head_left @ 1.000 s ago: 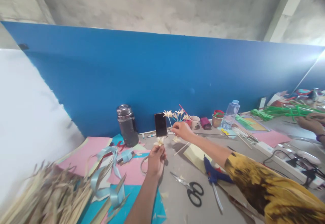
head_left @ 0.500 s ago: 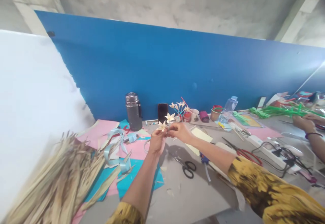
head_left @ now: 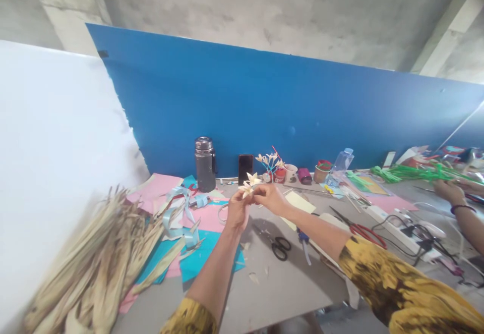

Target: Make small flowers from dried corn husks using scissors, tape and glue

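Note:
Two pale cream craft flowers with pointed petals, one the nearer flower and one the farther flower, rise just above my fingertips. My left hand is closed at the base of the nearer one, fingers pinched together. Close against it, my right hand pinches at the same spot, its fingertips meeting the left ones. The stems are hidden behind my fingers. Below the hands, black-handled scissors lie on the grey table. More such flowers stand in a small container behind.
Dried husks are heaped at the left beside pale blue ribbon. A thermos and a phone stand near the blue partition. At right are red-handled scissors, a power strip and another person's hand.
My view has turned slightly to the left. Both hands stay together at the flowers, and the flowers have tilted a little and sit closer to my fingers.

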Motion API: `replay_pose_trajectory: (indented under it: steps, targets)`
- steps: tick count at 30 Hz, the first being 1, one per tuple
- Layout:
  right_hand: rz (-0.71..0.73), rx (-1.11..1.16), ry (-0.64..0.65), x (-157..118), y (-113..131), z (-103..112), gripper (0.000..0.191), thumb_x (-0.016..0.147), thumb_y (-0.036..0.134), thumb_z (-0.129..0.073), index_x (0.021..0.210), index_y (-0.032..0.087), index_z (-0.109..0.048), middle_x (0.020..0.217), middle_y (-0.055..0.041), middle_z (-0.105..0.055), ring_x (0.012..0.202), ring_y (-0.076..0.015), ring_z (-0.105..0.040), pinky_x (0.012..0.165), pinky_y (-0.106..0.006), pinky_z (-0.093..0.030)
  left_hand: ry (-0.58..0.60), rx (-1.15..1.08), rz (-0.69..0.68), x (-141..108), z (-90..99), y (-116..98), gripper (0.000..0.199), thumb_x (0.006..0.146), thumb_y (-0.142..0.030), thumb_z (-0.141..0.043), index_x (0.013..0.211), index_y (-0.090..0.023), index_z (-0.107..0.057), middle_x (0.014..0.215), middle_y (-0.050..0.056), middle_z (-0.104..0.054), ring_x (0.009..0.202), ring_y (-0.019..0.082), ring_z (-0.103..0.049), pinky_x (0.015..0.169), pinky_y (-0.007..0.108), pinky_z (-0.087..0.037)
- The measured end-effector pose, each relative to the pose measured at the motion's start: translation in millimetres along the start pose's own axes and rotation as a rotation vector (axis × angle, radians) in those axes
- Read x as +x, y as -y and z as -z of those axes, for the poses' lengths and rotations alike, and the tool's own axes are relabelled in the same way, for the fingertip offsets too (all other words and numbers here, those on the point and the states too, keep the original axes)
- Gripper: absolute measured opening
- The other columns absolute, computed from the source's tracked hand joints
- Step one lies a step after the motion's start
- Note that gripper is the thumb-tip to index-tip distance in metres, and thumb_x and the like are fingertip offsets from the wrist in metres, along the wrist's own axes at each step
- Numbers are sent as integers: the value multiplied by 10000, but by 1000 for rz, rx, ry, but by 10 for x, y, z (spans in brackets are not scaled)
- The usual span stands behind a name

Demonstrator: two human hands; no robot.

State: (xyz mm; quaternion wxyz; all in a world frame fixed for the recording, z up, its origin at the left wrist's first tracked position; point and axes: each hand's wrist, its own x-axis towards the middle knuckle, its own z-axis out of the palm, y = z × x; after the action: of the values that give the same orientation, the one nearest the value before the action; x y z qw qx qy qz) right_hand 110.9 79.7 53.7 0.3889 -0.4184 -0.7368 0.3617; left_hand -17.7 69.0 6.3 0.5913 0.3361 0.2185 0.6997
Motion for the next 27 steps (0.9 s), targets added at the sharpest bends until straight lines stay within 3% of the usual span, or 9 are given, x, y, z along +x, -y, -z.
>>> replay_pose_trajectory:
  steps: [17,27]
  targets:
    - [0,23,10,29,-32,-34,78,722,187,-596,680,164,-657,638,-3,-706,598,-136,-647,587,-218,-484,-67,-1,4,1,-1,63,328,531,-319,-920,687,-152,-684,647,-14,-613,583,97,-472,609,264,-352]
    - [-27,-7,17,112,-131,-59,60,684,143,-599,660,161,-652,610,6,-686,605,-142,-660,580,-216,-479,-107,4,58,16,54,114,339,528,-335,-916,725,-164,-701,718,6,-670,628,113,-543,632,268,-391]
